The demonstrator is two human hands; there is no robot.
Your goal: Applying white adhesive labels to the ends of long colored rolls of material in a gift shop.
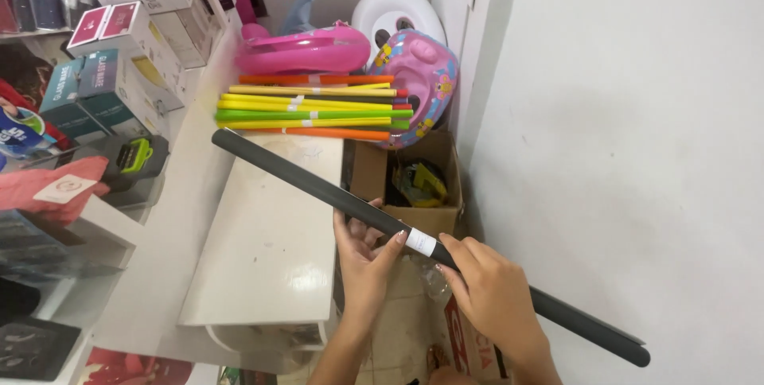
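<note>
Head view: I see my left hand (364,262) and right hand (493,297) clasping the dark rolled paper tube (318,190) mid-length over the white table (263,258); it looks light, crushable, best held near its white band.

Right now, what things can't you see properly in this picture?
1. Long dark grey paper roll: its middle is covered by the left hand and right hand, head view.
2. Brown cardboard box: contents shadowed and partly behind the roll.
3. Pink inflatable toy: its base is hidden by the bright coloured paper rolls.
</note>
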